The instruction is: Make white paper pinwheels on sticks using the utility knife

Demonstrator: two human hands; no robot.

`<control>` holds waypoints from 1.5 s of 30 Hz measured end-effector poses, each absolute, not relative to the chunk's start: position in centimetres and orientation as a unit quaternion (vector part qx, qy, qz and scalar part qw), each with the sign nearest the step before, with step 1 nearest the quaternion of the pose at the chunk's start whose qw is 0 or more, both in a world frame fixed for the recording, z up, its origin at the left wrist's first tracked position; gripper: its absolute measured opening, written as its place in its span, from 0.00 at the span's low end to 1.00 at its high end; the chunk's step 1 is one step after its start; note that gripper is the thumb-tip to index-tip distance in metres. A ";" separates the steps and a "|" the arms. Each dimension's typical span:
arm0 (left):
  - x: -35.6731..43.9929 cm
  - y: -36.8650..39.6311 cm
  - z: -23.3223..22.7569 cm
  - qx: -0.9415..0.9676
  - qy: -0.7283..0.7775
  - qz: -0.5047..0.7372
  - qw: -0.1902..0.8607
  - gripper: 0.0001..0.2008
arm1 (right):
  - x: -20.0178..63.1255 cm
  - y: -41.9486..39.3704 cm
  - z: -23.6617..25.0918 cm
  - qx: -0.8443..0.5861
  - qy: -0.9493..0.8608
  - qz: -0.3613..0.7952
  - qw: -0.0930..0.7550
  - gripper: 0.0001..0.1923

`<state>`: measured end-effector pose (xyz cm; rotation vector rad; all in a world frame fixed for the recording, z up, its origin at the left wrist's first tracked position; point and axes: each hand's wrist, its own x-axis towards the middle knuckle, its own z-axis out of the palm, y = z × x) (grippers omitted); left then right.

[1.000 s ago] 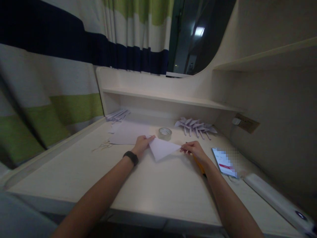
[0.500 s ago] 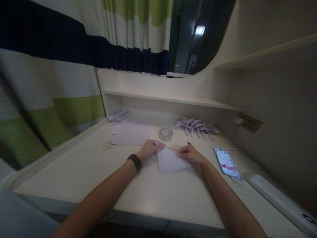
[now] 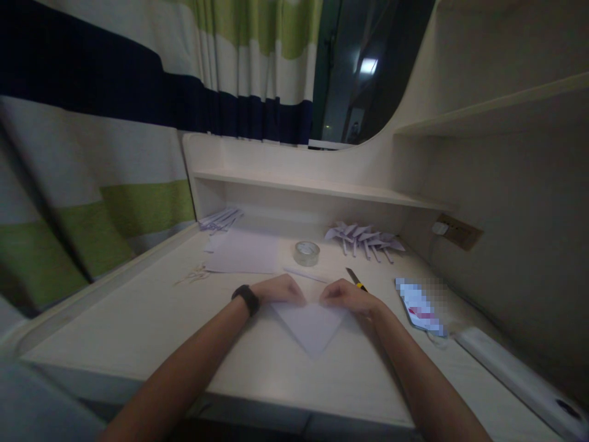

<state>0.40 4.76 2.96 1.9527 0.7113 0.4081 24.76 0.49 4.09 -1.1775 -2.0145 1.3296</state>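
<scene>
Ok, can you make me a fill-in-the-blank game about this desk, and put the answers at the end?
1. The left hand and the right hand are both on one piece of ____.
2. The black wristband is on the person's ____ wrist.
3. The knife shows a bit of bright ____ just behind its blade.
4. The phone lies on the person's ____ side of the desk.

Missing words: paper; left; yellow; right.
</scene>
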 end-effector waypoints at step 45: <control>2.3 4.6 2.2 0.609 0.377 0.390 0.579 0.17 | 23.8 3.1 0.6 -0.524 -0.576 0.334 0.532 0.25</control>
